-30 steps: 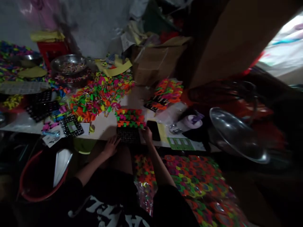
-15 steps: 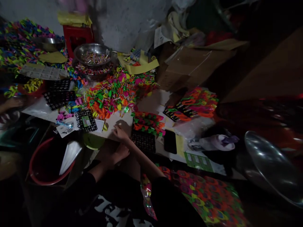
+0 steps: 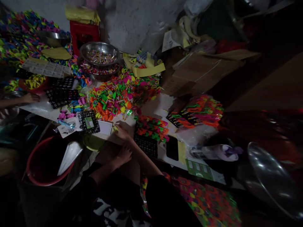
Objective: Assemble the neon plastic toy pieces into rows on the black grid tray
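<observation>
My right hand [image 3: 121, 132] is at the table's front edge, its fingertips closed around a small yellow plastic piece [image 3: 115, 128]. Left of it lies a white card [image 3: 105, 127], beside a black perforated tray [image 3: 88, 122] with a green label on it. My left hand [image 3: 125, 154] is low over my lap, close under my right forearm, with its fingers loosely apart and nothing visible in them. Beyond my right hand spreads a heap of bright plastic pieces [image 3: 111, 97]. Just right of it, rows of orange and green pieces [image 3: 151, 127] sit on a black tray [image 3: 145, 145].
A black phone [image 3: 172, 148] and a bottle [image 3: 208, 153] lie to the right. Steel bowls [image 3: 99, 47] stand at the back, near a cardboard box [image 3: 201, 71]. A red bucket [image 3: 35, 179] is below at left. Another person's hand [image 3: 30, 97] reaches in from the left.
My right hand has come to the yellow piece, which now sits right of the white card, no longer over its edge. My left hand has turned and slid slightly right. The view has shifted.
</observation>
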Action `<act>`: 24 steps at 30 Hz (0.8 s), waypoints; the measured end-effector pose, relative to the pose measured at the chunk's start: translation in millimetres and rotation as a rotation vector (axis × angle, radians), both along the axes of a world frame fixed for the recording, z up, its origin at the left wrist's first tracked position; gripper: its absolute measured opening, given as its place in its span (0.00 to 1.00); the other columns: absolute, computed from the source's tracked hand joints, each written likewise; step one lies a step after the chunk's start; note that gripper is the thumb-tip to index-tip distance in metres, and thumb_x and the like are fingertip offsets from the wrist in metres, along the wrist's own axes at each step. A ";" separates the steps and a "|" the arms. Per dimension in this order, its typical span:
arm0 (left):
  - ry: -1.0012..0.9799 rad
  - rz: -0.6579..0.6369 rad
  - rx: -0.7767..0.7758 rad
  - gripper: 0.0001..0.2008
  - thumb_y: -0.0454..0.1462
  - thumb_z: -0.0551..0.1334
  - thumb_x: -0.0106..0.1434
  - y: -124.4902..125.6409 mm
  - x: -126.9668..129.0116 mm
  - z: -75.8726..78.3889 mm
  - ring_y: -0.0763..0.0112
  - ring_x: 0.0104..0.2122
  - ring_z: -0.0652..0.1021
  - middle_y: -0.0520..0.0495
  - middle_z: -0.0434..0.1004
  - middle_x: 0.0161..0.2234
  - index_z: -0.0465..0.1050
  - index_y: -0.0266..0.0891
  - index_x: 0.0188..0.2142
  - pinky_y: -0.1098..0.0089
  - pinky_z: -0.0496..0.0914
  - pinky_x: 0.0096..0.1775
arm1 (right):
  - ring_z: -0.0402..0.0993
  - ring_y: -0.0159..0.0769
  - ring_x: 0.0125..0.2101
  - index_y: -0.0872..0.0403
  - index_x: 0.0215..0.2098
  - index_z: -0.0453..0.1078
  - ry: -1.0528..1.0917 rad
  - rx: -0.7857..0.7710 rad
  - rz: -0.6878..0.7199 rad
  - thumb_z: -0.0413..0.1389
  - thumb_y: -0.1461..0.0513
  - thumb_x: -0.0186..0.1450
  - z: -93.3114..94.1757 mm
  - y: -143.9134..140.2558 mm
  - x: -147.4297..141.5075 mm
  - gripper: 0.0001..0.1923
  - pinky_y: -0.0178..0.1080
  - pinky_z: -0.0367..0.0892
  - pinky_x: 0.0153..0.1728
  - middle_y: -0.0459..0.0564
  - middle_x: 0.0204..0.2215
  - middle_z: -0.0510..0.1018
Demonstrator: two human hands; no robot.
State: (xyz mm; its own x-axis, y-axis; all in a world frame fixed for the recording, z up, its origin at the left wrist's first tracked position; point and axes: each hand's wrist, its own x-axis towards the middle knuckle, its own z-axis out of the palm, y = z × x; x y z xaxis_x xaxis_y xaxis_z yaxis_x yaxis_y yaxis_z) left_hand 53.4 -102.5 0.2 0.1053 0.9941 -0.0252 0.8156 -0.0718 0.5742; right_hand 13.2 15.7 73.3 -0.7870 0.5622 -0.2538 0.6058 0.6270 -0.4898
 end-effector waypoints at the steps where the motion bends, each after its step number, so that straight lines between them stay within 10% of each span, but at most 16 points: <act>1: 0.037 -0.020 -0.025 0.21 0.36 0.56 0.65 -0.1 0.0 1.4 0.46 0.62 0.62 0.31 0.68 0.58 0.70 0.28 0.55 0.45 0.46 0.65 | 0.68 0.44 0.55 0.57 0.64 0.59 -0.006 0.023 -0.029 0.57 0.65 0.59 2.6 4.0 8.0 0.34 0.39 0.66 0.53 0.59 0.58 0.68; 8: -0.017 -0.009 0.029 0.26 0.40 0.59 0.64 1.6 -14.4 4.4 0.54 0.63 0.63 0.36 0.65 0.61 0.61 0.35 0.61 0.51 0.53 0.65 | 0.69 0.43 0.52 0.54 0.56 0.66 0.232 0.205 -0.211 0.55 0.58 0.61 35.6 -3.2 66.2 0.25 0.40 0.66 0.54 0.56 0.49 0.75; 14: -0.261 0.472 0.307 0.27 0.36 0.59 0.63 10.1 -49.0 19.9 0.58 0.60 0.66 0.33 0.63 0.59 0.57 0.33 0.60 0.58 0.62 0.61 | 0.74 0.37 0.41 0.56 0.52 0.66 0.357 0.164 -0.389 0.53 0.54 0.64 51.2 -20.9 124.5 0.21 0.36 0.70 0.40 0.56 0.47 0.74; 20: -0.278 0.507 0.425 0.13 0.42 0.63 0.63 33.2 -47.3 39.8 0.68 0.36 0.76 0.45 0.73 0.36 0.67 0.37 0.44 0.66 0.71 0.43 | 0.75 0.34 0.41 0.55 0.52 0.66 0.498 0.255 -0.463 0.53 0.58 0.64 49.5 -28.1 155.8 0.19 0.34 0.71 0.37 0.55 0.49 0.72; 24: -0.172 0.461 0.531 0.14 0.42 0.63 0.64 39.5 -41.7 47.6 0.63 0.41 0.76 0.43 0.75 0.39 0.69 0.38 0.47 0.64 0.70 0.46 | 0.75 0.32 0.40 0.54 0.53 0.67 0.543 0.276 -0.404 0.53 0.60 0.64 48.2 -33.8 167.8 0.19 0.32 0.73 0.35 0.54 0.52 0.71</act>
State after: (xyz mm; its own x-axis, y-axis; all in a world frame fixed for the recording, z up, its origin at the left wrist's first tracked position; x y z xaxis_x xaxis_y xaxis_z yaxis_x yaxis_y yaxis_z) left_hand 11.7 -63.0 47.8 -0.3688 0.8118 0.4527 0.7315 -0.0470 0.6802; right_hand 181.0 -18.2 121.5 -0.4792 0.8225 0.3063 0.5327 0.5499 -0.6433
